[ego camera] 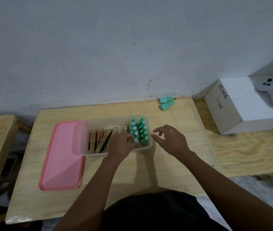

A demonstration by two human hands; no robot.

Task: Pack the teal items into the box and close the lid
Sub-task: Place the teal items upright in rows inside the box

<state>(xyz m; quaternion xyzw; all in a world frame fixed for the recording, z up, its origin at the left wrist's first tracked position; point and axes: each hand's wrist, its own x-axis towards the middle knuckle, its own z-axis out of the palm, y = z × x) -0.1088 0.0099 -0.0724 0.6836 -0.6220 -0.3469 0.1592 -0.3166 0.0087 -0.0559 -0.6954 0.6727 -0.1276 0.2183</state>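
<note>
Head view: our left grip (124, 144) pinches a teal bottle (136, 140) into the box (84, 130), right grip (169, 139) spread; next, the two bottles (166, 103) at the counter's (132, 172) far edge.

Teal bottles (139, 130) — pink lid (62, 155)

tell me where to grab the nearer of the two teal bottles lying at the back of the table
Pinch the nearer bottle across its wider body at the left end, coming from above. It lies flat, cap to the right, close beside the other bottle, so a top-down pinch looks clearest.
</note>
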